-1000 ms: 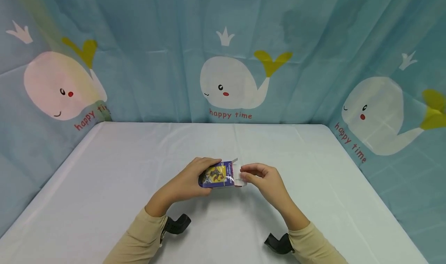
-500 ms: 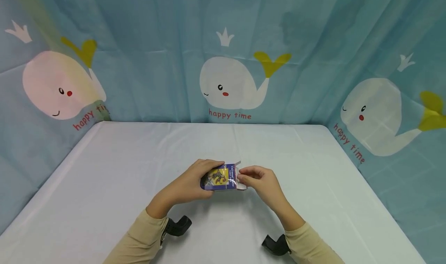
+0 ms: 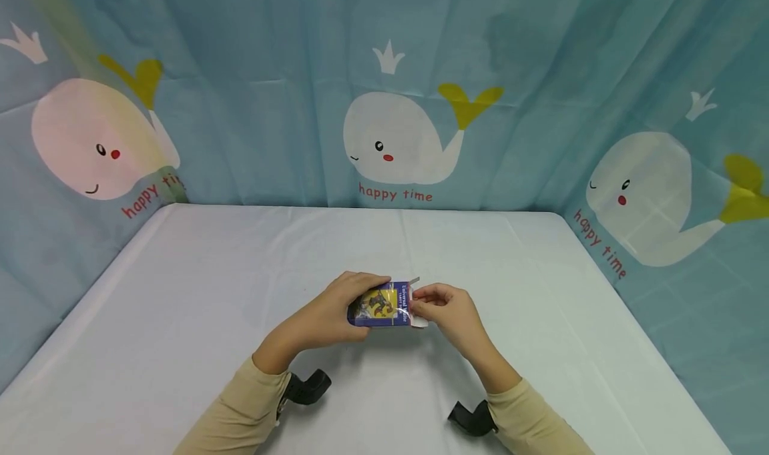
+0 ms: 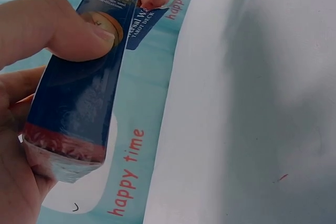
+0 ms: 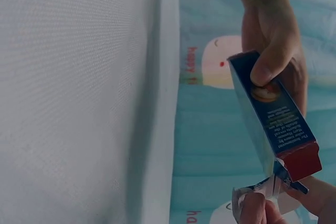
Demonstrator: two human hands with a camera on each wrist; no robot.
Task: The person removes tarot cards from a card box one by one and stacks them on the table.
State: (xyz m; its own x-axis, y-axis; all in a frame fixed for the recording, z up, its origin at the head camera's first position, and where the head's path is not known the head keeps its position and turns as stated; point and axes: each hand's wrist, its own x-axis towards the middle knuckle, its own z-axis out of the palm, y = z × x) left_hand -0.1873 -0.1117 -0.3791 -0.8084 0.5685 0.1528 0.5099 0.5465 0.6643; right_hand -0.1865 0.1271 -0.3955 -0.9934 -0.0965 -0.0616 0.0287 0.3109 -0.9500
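A blue and purple tarot deck box [image 3: 380,304], with a yellow picture on its face, is held above the table. My left hand [image 3: 336,311] grips it by one end, the thumb [image 4: 86,45] pressing on a narrow blue side. Clear film [image 4: 68,166] covers the box's near end in the left wrist view. At the other end a red flap [image 5: 302,162] and a printed flap [image 4: 140,29] stand out. There the fingertips of my right hand [image 3: 447,311] pinch the loose flap and crinkled clear film [image 5: 270,186]. The deck inside is hidden.
A white cloth covers the table [image 3: 210,295]. Blue curtains [image 3: 258,141] with printed whales stand along its back and sides. Black wrist mounts [image 3: 308,387] are strapped at both sleeves.
My left hand and the box have shifted slightly right. My right hand has come slightly left, its fingertips closer to the box and covering more of the white flap.
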